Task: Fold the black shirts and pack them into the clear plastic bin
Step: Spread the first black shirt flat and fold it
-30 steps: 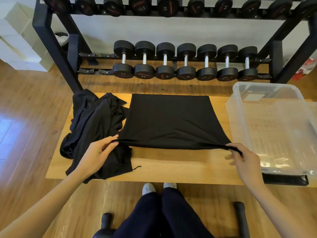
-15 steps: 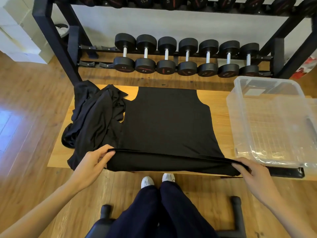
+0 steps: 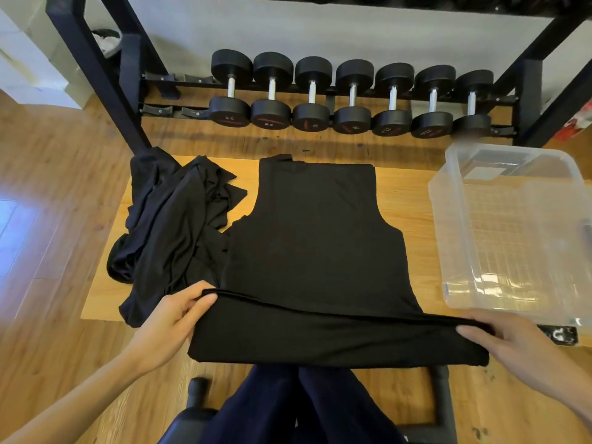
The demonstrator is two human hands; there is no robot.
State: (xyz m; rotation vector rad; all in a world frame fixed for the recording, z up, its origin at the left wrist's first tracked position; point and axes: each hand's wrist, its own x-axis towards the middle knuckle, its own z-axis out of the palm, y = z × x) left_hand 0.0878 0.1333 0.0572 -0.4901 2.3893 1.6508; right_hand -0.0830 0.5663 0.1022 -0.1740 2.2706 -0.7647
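The left hand (image 3: 166, 325) and right hand (image 3: 509, 344) are each pinching a near corner of the black shirt (image 3: 317, 245), which is lying left of the clear bin (image 3: 448, 238).

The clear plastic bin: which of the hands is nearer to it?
Right. The right hand is just below the clear plastic bin; the left hand is across the black shirt.

The clear plastic bin (image 3: 499, 225) runs off the right edge, contents indistinct.
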